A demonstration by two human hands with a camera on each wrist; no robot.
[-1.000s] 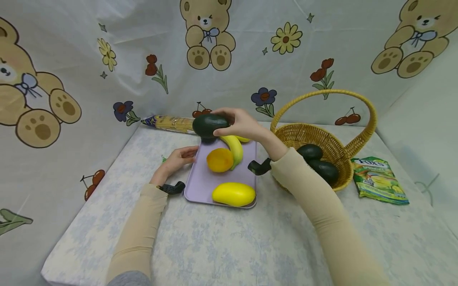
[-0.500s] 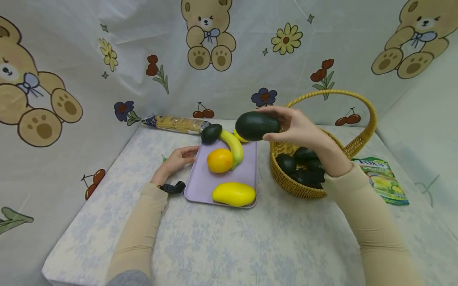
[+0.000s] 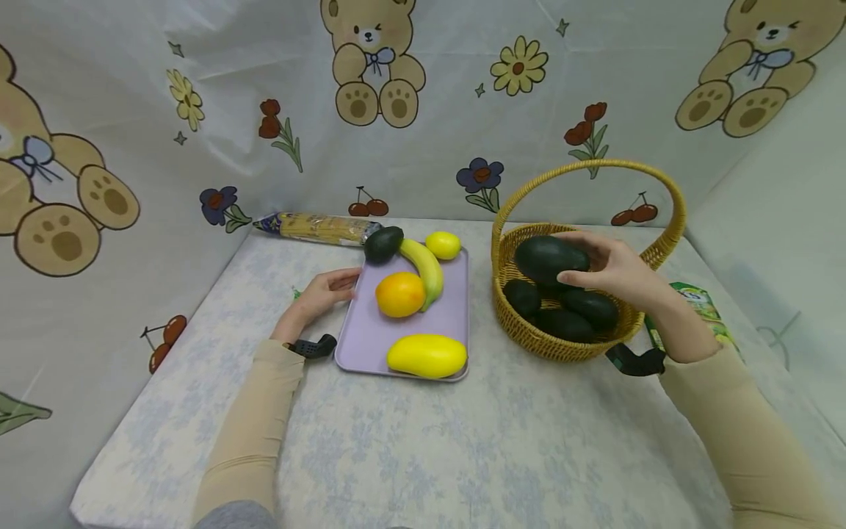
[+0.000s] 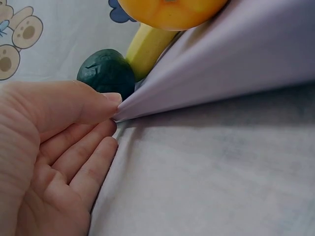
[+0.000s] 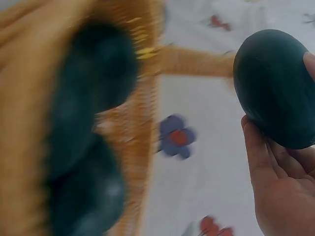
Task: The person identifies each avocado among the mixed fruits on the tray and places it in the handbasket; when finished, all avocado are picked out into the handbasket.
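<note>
In the head view my right hand [image 3: 617,268] grips a large dark green avocado [image 3: 551,258], thumb on the near side, above the opening of the wicker basket [image 3: 554,351]. Several more dark green avocados [image 3: 565,325] lie inside the basket. My left hand [image 3: 322,295] pinches the left rim of the lilac tray [image 3: 360,356], the thumb above it in the left wrist view. On the tray are a yellow mango [image 3: 426,355], an orange fruit [image 3: 400,294], a banana [image 3: 426,272] and a lemon [image 3: 443,245]. A smaller avocado [image 3: 383,245] sits at its far left corner.
A long pack of spaghetti [image 3: 324,228] lies along the back wall. Behind my right forearm, a green candy bag [image 3: 700,305] is partly hidden. The basket's tall handle [image 3: 588,164] arches over its opening. A bear-print cloth [image 3: 264,59] hangs behind the table.
My right hand has carried the large avocado rightward from above the far end of the tray to over the basket, then lower. The left hand has stayed at the tray's rim.
</note>
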